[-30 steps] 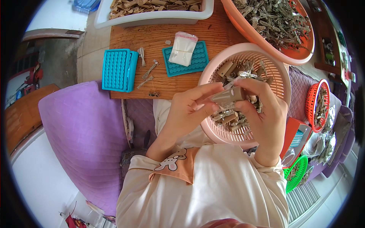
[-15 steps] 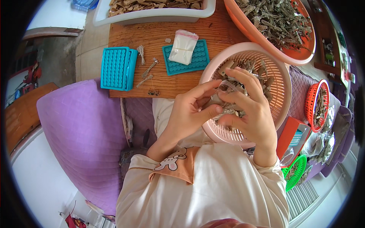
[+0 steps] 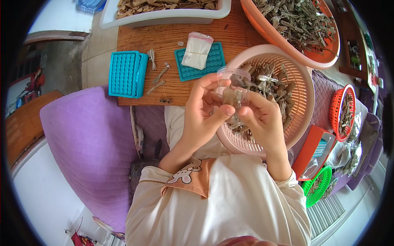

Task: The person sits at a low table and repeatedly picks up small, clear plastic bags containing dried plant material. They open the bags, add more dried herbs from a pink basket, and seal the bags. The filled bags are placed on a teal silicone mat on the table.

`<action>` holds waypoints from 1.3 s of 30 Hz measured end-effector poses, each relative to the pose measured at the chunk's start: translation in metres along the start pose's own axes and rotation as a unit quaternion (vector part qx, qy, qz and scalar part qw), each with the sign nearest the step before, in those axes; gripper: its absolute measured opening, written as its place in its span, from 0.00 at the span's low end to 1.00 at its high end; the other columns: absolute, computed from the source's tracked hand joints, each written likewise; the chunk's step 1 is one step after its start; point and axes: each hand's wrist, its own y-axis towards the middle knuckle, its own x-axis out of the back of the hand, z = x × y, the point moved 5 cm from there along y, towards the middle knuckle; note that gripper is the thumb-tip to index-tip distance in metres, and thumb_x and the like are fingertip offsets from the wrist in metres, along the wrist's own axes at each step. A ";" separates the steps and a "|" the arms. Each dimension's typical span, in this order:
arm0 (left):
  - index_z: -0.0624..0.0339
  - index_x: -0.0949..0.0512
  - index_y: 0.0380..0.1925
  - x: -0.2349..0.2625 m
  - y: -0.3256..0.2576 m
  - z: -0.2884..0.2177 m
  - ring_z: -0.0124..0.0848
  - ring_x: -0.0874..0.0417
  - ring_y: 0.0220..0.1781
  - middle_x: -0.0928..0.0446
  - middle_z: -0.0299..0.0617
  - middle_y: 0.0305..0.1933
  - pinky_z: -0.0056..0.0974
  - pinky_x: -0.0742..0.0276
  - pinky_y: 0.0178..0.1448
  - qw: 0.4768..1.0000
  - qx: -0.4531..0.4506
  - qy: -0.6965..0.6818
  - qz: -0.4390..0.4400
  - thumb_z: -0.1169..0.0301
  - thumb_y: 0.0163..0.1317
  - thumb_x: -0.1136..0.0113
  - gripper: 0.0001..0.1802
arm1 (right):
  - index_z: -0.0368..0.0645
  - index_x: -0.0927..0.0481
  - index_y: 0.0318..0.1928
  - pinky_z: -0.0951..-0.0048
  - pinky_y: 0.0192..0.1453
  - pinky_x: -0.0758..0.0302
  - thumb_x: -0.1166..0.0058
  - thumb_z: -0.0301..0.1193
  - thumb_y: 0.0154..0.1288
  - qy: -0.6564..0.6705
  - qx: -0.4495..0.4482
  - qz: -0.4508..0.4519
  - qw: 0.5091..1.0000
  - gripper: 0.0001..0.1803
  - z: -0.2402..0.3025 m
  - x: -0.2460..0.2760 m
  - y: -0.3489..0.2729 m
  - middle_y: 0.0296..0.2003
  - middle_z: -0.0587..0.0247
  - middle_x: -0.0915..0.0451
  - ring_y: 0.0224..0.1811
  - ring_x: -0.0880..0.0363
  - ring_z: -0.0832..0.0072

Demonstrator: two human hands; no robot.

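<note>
Nearest the camera, at six o'clock, lies the person's cream long-sleeved top with its orange cuff trim (image 3: 193, 186), and from it both forearms rise toward the centre. The left hand (image 3: 203, 110) and the right hand (image 3: 262, 119) meet just above the middle, both closed by thumb and fingertips on a small clear plastic bag (image 3: 234, 88) with brownish dried pieces inside (what exactly fills it cannot be told); the bag's open mouth stands up at about twelve o'clock from the hands. Directly behind and under the hands, toward two o'clock, sits a round pink slotted plastic basket (image 3: 301, 92) holding dried brown bits. At nine o'clock from the hands spreads a purple quilted cushion (image 3: 86, 143). Beyond the hands, at eleven o'clock, a wooden board (image 3: 172, 41) carries a stack of teal dimpled silicone trays (image 3: 125, 74), a few loose dried twigs (image 3: 160, 76), and a second teal tray (image 3: 209, 65) with a white sealed pouch (image 3: 197, 51) lying on it. Farther still, at twelve o'clock, is a white rectangular tub (image 3: 164, 16) of tan chips, and at one o'clock a large orange basin (image 3: 320, 57) of grey-brown dried material. At three o'clock stands a small red mesh basket (image 3: 336, 108), and at four o'clock a green one (image 3: 318, 188).
</note>
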 end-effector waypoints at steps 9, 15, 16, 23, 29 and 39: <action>0.59 0.28 0.45 -0.004 0.000 -0.022 0.32 0.21 0.34 0.27 0.45 0.47 0.28 0.27 0.28 0.928 -0.164 0.331 0.046 0.69 0.43 0.32 0.26 | 0.33 0.25 0.35 0.80 0.24 0.34 0.54 0.27 0.63 0.031 -0.047 -0.047 0.997 0.08 -0.002 -0.003 0.000 0.18 0.63 0.27 0.21 0.35 0.87; 0.59 0.24 0.39 -0.015 -0.002 -0.034 0.33 0.22 0.33 0.25 0.42 0.43 0.32 0.27 0.30 0.870 -0.272 0.408 0.052 0.67 0.45 0.35 0.19 | 0.35 0.24 0.42 0.81 0.32 0.27 0.55 0.25 0.63 -0.012 0.024 -0.043 0.999 0.10 0.004 -0.001 0.007 0.27 0.60 0.21 0.28 0.25 0.83; 0.58 0.23 0.38 -0.014 -0.002 -0.038 0.31 0.24 0.31 0.25 0.40 0.43 0.31 0.29 0.30 0.851 -0.291 0.437 0.031 0.67 0.44 0.35 0.18 | 0.35 0.24 0.41 0.80 0.32 0.27 0.55 0.25 0.62 -0.040 0.033 -0.041 0.998 0.10 0.008 0.000 0.007 0.27 0.59 0.21 0.28 0.23 0.81; 0.54 0.19 0.28 -0.023 -0.003 -0.057 0.28 0.28 0.26 0.22 0.33 0.35 0.30 0.33 0.28 0.729 -0.328 0.602 0.001 0.75 0.40 0.37 0.11 | 0.35 0.25 0.35 0.70 0.26 0.28 0.49 0.20 0.50 -0.272 0.175 0.004 0.946 0.08 0.028 -0.012 -0.001 0.22 0.53 0.25 0.23 0.24 0.63; 0.57 0.23 0.20 -0.012 0.011 -0.050 0.29 0.26 0.24 0.22 0.35 0.28 0.30 0.32 0.28 0.841 -0.214 0.495 0.041 0.78 0.41 0.41 0.04 | 0.37 0.25 0.34 0.69 0.29 0.27 0.48 0.19 0.42 -0.343 0.271 0.035 0.899 0.13 0.034 -0.013 -0.007 0.25 0.60 0.24 0.25 0.25 0.67; 0.61 0.36 0.27 0.009 0.005 -0.033 0.26 0.38 0.16 0.35 0.41 0.23 0.27 0.41 0.21 0.994 -0.075 -0.068 0.033 0.75 0.56 0.59 0.02 | 0.36 0.22 0.40 0.81 0.35 0.38 0.55 0.25 0.61 -0.002 0.102 -0.072 0.992 0.10 0.020 0.013 -0.008 0.28 0.65 0.29 0.30 0.34 0.80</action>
